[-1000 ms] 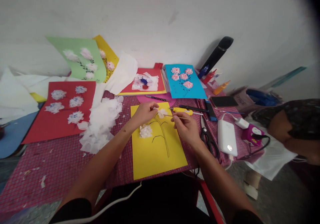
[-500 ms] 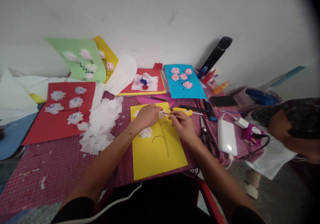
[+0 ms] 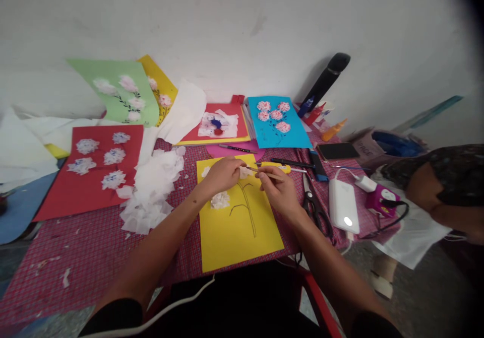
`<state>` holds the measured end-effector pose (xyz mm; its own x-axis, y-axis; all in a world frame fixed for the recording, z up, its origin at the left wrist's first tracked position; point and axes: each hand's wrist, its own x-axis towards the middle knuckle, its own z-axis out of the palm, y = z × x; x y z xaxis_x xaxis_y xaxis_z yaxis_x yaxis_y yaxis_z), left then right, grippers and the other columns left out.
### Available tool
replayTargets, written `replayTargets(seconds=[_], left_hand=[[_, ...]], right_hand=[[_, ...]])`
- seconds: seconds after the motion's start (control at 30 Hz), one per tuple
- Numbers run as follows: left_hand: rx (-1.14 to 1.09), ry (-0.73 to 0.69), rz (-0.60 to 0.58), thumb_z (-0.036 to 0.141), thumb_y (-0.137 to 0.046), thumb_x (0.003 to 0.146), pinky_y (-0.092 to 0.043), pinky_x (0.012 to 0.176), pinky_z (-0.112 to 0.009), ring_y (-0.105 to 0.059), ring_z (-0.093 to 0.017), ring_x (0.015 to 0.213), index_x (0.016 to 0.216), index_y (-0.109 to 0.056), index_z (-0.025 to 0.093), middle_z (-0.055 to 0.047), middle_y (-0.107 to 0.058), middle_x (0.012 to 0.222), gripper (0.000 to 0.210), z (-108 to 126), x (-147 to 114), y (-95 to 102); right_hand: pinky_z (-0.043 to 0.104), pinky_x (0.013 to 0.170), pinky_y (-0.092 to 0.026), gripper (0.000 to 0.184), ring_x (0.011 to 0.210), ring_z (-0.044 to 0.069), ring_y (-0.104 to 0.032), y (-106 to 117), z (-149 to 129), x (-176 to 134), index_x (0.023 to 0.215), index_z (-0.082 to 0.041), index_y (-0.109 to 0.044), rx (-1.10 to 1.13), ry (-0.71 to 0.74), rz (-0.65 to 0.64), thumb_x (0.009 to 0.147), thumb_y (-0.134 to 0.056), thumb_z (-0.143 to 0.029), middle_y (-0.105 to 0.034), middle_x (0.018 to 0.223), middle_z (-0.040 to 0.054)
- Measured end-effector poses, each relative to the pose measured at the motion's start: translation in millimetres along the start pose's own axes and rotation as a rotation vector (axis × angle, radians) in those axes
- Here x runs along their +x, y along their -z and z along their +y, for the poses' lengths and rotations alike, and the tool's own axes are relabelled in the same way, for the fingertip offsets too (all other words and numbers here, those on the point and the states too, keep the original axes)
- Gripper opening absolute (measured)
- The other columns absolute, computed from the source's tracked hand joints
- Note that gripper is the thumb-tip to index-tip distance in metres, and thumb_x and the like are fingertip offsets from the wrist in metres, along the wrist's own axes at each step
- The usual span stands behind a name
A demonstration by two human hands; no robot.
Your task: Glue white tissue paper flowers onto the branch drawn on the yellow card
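Note:
A sheet of yellow paper (image 3: 227,242) lies in front of me with a flower stem (image 3: 250,217) drawn on it. My right hand (image 3: 280,191) pinches a thin wooden stick (image 3: 253,169), its tip pointing left toward the other hand's fingertips. Over the upper part of the sheet, my left hand (image 3: 224,175) has its fingers pressed together by the stick's tip; what they hold is too small to tell. A white tissue flower (image 3: 246,173) sits just below the tip, partly covered. Another tissue flower (image 3: 220,200) is under my left wrist.
A heap of white tissue pieces (image 3: 151,189) lies left, beside a red flower card (image 3: 91,192). Behind stands a blue flower card (image 3: 280,139). To the right are scissors (image 3: 316,212), a white power bank (image 3: 343,204) and a phone (image 3: 338,151). Another person's arm (image 3: 449,212) is at far right.
Both hands stay nearly in place. The right hand and stick have shifted very slightly; the view has moved a little.

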<state>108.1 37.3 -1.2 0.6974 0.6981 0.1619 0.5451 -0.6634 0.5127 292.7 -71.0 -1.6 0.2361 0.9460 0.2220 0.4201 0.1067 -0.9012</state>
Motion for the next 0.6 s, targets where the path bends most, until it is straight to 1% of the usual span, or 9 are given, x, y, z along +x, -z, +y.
replayTargets(seconds=[0.13, 0.27, 0.4, 0.6], left_hand=[[-0.031, 0.019, 0.007, 0.016, -0.043, 0.094, -0.051, 0.097, -0.038, -0.067, -0.024, 0.108, 0.119, -0.071, 0.018, -0.009, -0.074, 0.115, 0.038, -0.7, 0.9, 0.8], [0.044, 0.026, -0.012, 0.016, -0.044, 0.093, -0.05, 0.099, -0.039, -0.067, -0.026, 0.11, 0.121, -0.07, 0.016, -0.011, -0.073, 0.115, 0.038, -1.8, -0.8, -1.0], [0.111, 0.046, -0.041, 0.016, -0.046, 0.093, -0.05, 0.098, -0.038, -0.067, -0.026, 0.107, 0.121, -0.07, 0.015, -0.013, -0.072, 0.112, 0.038, -0.6, -2.4, -2.2], [0.123, 0.045, -0.038, 0.017, -0.045, 0.093, -0.052, 0.095, -0.039, -0.068, -0.028, 0.105, 0.117, -0.073, 0.014, -0.013, -0.074, 0.107, 0.037, -0.8, -1.4, -0.5]], right_hand=[[0.031, 0.061, -0.054, 0.024, 0.079, 0.021, -0.069, 3.9, -3.6, -2.2, 0.103, -0.023, -0.072, -0.009, 0.011, -0.004, 0.094, -0.06, -0.043, -0.074, 0.095, 0.007], [0.031, 0.06, -0.054, 0.024, 0.079, 0.021, -0.07, 4.5, -1.5, -3.6, 0.104, -0.023, -0.072, -0.041, 0.001, -0.02, 0.094, -0.06, -0.042, -0.075, 0.097, 0.0078], [0.03, 0.058, -0.052, 0.021, 0.074, 0.019, -0.068, 1.5, 1.4, -2.2, 0.102, -0.023, -0.071, -0.061, 0.007, -0.048, 0.095, -0.06, -0.04, -0.074, 0.097, 0.007], [0.029, 0.057, -0.05, 0.023, 0.063, 0.015, -0.064, 6.2, -2.4, -4.9, 0.103, -0.023, -0.07, 0.024, 0.014, 0.018, 0.096, -0.059, -0.042, -0.073, 0.09, 0.0044]])
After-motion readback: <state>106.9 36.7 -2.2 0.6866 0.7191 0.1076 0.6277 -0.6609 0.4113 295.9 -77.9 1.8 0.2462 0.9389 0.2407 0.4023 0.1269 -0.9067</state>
